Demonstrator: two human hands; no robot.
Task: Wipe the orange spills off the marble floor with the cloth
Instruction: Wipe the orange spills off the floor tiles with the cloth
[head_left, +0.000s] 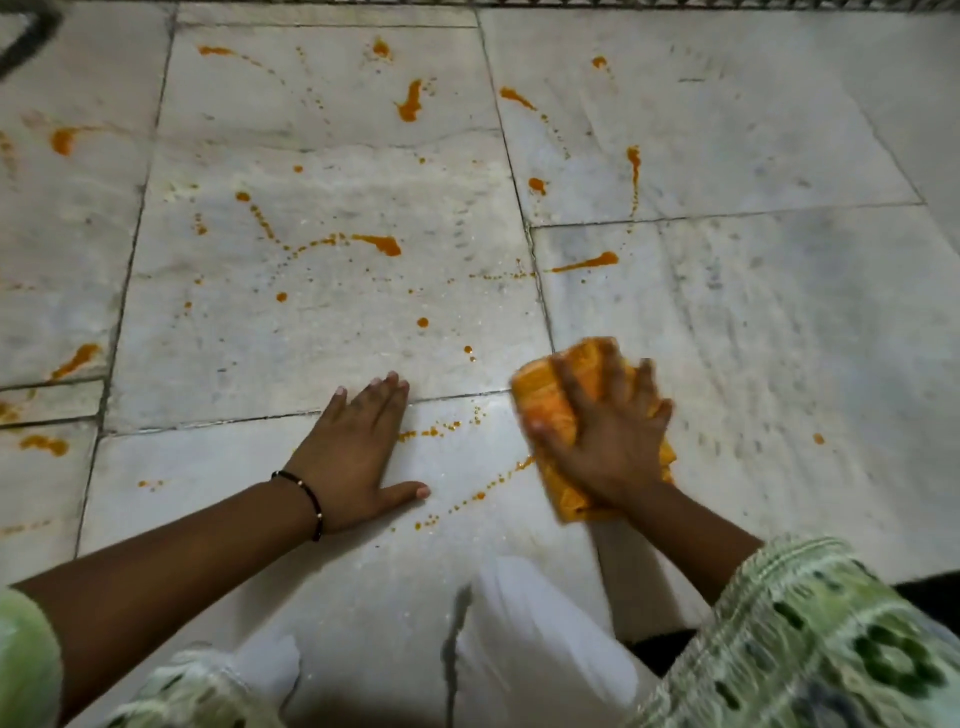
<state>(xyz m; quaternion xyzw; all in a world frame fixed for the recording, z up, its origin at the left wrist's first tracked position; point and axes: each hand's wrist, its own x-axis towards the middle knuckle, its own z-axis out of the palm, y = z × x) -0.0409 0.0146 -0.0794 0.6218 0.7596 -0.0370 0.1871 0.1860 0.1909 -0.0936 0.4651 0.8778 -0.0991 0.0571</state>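
The white marble floor (779, 322) is spattered with orange spills (384, 243) in blobs, streaks and dotted trails across the left and middle slabs. A folded orange cloth (545, 395) lies on the floor at centre right. My right hand (608, 441) presses flat on it with fingers spread, and is blurred. My left hand (358, 447) rests flat on the floor to the left, fingers straight, a dark bracelet on the wrist. A dotted orange trail (467, 499) runs between the two hands.
Dark grout lines (524, 218) divide the slabs. A dark grille edge (727, 5) runs along the top. My white trouser knees (519, 623) and green patterned sleeve (810, 634) fill the bottom. The right-hand slabs carry only a few small drops (818, 439).
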